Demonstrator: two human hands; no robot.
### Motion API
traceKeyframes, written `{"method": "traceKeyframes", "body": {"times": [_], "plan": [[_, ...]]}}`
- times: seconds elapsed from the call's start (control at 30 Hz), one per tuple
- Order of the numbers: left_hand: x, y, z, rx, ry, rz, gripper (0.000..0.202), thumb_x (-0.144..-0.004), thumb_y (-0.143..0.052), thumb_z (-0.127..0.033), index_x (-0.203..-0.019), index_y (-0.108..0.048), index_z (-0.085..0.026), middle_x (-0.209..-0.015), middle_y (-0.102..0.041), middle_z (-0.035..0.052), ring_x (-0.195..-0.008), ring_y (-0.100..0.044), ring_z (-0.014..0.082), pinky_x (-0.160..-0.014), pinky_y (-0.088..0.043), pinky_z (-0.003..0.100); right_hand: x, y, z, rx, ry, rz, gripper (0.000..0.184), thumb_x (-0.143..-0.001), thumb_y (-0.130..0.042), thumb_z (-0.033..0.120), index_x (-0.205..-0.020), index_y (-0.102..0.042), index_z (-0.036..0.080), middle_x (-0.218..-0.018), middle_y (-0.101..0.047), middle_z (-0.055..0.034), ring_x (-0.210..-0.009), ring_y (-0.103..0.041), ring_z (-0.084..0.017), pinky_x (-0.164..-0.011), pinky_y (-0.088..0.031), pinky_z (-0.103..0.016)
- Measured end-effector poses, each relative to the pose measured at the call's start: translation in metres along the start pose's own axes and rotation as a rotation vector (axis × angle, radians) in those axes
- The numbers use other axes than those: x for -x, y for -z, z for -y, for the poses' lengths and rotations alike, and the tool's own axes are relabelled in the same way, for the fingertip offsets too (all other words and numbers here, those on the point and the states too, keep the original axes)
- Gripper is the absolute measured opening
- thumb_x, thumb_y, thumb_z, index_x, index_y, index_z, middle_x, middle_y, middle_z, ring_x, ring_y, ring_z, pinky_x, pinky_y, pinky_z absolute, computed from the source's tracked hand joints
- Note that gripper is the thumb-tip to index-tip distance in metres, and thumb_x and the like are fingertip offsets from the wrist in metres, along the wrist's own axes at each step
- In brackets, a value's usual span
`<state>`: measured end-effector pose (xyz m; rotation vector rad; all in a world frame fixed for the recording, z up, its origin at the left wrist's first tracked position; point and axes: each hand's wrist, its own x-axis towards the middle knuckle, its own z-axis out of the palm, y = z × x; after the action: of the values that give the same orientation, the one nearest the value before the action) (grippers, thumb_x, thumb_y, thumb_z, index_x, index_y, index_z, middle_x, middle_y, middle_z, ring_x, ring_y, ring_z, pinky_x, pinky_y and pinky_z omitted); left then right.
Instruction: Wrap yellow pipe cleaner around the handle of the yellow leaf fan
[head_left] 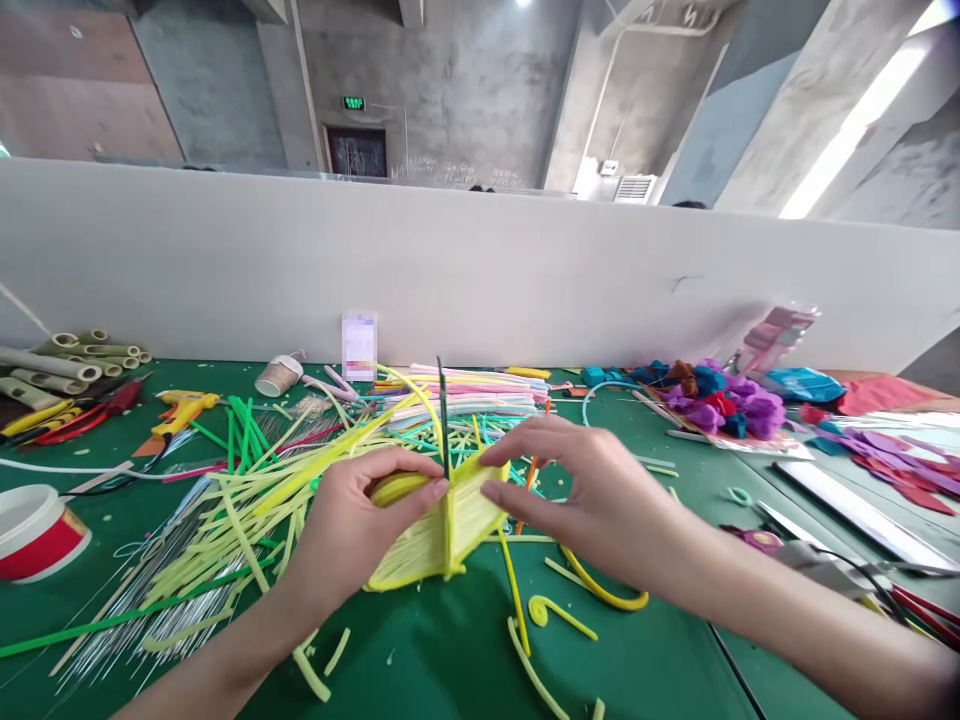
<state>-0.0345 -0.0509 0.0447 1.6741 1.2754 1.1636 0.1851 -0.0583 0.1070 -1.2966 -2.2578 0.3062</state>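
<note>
Green table point(450, 660), yellow bundle point(442, 530) between hands point(341, 525) point(592, 500)

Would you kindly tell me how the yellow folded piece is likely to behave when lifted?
Probably light: the yellow folded piece looks built of thin strips, and the left hand and right hand pinch it. Likely bendy, since loose yellow strips on the green table lie curled. Its flat panels make rolling unlikely.

We brought both forearms in from below, angled toward each other. Our left hand point(346, 528) curled closed, thumb over fingers; our right hand point(592, 500) arched palm-down, fingertips pinching.
</note>
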Motion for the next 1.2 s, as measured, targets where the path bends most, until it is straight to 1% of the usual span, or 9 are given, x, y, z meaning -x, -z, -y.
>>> {"method": "traceKeyframes", "body": {"times": [0.13,0.27,0.33,0.43,0.57,0.7,0.9,1.03,1.2], "plan": [[0.004,-0.005,-0.003,-0.098,-0.137,-0.047,0.012,-0.084,-0.071,-0.032,-0.085,-0.076,-0.022,-0.088,-0.075,0.0028,-0.083,-0.069,0.0195,-0.076,-0.056,0.029,-0.003,-0.014,0.008,0.016,0.006,-0.053,0.014,-0.085,-0.072,0.029,-0.097,-0.076,0.026,-0.101,-0.068,-0.0040,-0.103,-0.060,-0.023,-0.086,-0.049,-0.036],[0.008,-0.012,-0.003,-0.123,-0.219,-0.015,0.009,-0.087,-0.067,-0.026,-0.086,-0.075,-0.022,-0.089,-0.074,0.0028,-0.084,-0.069,0.0188,-0.076,-0.055,0.027,-0.011,-0.015,0.008,0.000,-0.031,0.082,0.016,-0.085,-0.072,0.039,-0.092,-0.077,0.025,-0.098,-0.066,-0.0057,-0.102,-0.059,-0.025,-0.084,-0.049,-0.038],[0.007,-0.017,-0.004,-0.128,-0.259,0.000,0.009,-0.088,-0.065,-0.024,-0.087,-0.074,-0.022,-0.089,-0.074,0.0024,-0.084,-0.069,0.0183,-0.075,-0.054,0.027,-0.014,-0.012,0.006,-0.009,-0.036,0.143,0.015,-0.087,-0.069,0.037,-0.089,-0.077,0.025,-0.095,-0.067,-0.0063,-0.101,-0.059,-0.026,-0.084,-0.049,-0.040],[0.005,-0.025,-0.005,-0.134,-0.278,-0.020,0.007,-0.088,-0.065,-0.025,-0.087,-0.072,-0.022,-0.087,-0.073,0.0006,-0.080,-0.069,0.0164,-0.073,-0.053,0.025,-0.014,-0.006,-0.001,-0.034,-0.017,0.159,0.019,-0.091,-0.063,0.037,-0.090,-0.077,0.024,-0.098,-0.067,-0.0070,-0.101,-0.059,-0.026,-0.083,-0.048,-0.039],[0.005,-0.034,-0.003,-0.045,-0.201,-0.030,0.013,-0.085,-0.068,-0.028,-0.096,-0.063,-0.024,-0.088,-0.072,-0.0018,-0.080,-0.069,0.0150,-0.071,-0.053,0.023,-0.007,0.001,-0.009,-0.060,-0.046,0.152,0.022,-0.085,-0.062,0.028,-0.104,-0.073,0.024,-0.107,-0.068,-0.0070,-0.100,-0.061,-0.025,-0.085,-0.048,-0.038],[0.005,-0.040,-0.002,0.036,-0.133,-0.017,0.019,-0.084,-0.069,-0.029,-0.094,-0.054,-0.024,-0.085,-0.068,-0.0028,-0.079,-0.069,0.0145,-0.069,-0.054,0.022,0.001,0.001,-0.013,-0.051,-0.217,0.098,0.023,-0.084,-0.062,0.036,-0.102,-0.072,0.024,-0.103,-0.070,-0.0048,-0.092,-0.064,-0.024,-0.080,-0.048,-0.037],[0.003,-0.043,-0.004,0.019,-0.139,0.003,0.013,-0.085,-0.066,-0.027,-0.089,-0.054,-0.022,-0.084,-0.066,-0.0018,-0.079,-0.068,0.0149,-0.070,-0.053,0.024,0.002,-0.004,-0.010,-0.062,-0.126,0.101,0.014,-0.080,-0.064,0.025,-0.088,-0.076,0.026,-0.100,-0.069,-0.0017,-0.094,-0.063,-0.019,-0.079,-0.044,-0.030],[0.002,-0.044,-0.003,0.050,-0.113,0.003,0.019,-0.083,-0.069,-0.028,-0.088,-0.051,-0.022,-0.082,-0.066,-0.0020,-0.078,-0.069,0.0158,-0.067,-0.052,0.024,-0.002,-0.005,-0.010,-0.080,-0.184,0.130,0.016,-0.076,-0.067,0.023,-0.090,-0.077,0.024,-0.094,-0.069,-0.0024,-0.080,-0.060,-0.018,-0.068,-0.042,-0.028],[0.000,-0.047,0.005,0.071,-0.006,-0.058,0.031,-0.078,-0.075,-0.040,-0.089,-0.052,-0.021,-0.087,-0.068,0.0014,-0.080,-0.070,0.0194,-0.065,-0.053,0.027,-0.004,-0.005,-0.015,-0.134,-0.241,0.150,0.015,-0.077,-0.068,0.027,-0.088,-0.078,0.024,-0.089,-0.067,-0.0026,-0.073,-0.055,-0.017,-0.061,-0.038,-0.027]]}}
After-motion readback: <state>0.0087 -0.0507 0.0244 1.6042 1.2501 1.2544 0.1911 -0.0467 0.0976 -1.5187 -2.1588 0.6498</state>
